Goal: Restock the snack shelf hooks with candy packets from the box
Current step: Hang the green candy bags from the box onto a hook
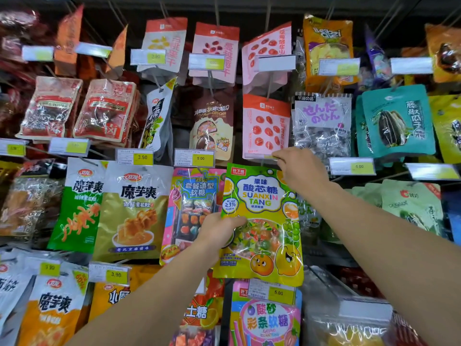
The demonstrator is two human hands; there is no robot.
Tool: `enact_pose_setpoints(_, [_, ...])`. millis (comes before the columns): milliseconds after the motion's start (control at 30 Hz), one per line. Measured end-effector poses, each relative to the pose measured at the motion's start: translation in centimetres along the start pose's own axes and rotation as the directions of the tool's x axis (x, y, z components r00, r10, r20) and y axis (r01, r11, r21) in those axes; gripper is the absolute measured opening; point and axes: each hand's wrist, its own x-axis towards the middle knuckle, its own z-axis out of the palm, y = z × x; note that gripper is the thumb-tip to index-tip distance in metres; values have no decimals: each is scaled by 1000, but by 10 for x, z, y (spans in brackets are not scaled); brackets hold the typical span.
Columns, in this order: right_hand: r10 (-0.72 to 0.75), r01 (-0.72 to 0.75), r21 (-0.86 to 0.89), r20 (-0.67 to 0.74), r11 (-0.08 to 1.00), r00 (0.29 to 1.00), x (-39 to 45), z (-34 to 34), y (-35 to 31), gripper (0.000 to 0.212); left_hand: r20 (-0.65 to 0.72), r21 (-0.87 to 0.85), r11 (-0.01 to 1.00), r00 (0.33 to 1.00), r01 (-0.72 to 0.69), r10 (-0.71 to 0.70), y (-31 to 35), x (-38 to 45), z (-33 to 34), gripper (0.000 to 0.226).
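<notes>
Yellow-green candy packet (262, 221) hung before the shelf, my left hand (217, 231) gripping its left edge, thumb on the front. Above it, my right hand (299, 168) pinched the price tag (260, 156) at the hook's tip, just over the packet's top edge, pink packets (265, 126) behind
</notes>
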Motion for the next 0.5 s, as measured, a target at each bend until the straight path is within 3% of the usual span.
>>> enact_pose_setpoints(100, [1, -1, 20, -8, 1000, 1000, 0, 0, -1, 28, 7, 9, 1000, 1000, 2, -2, 7, 3, 6, 26])
enact_pose_setpoints(167, [-3, 3, 31, -5, 1000, 1000, -1, 0, -2, 28, -5, 15, 1000, 1000, 12, -12, 9, 6, 9, 69])
enact_pose_setpoints(200, [-4, 5, 37, -5, 999, 1000, -1, 1, -1, 28, -2, 37, 999, 1000, 27, -27, 10, 7, 10, 80])
enact_pose_setpoints(500, [32, -31, 70, -8, 997, 999, -1, -1, -3, 27, -13, 44, 997, 998, 64, -63, 7, 11, 10, 80])
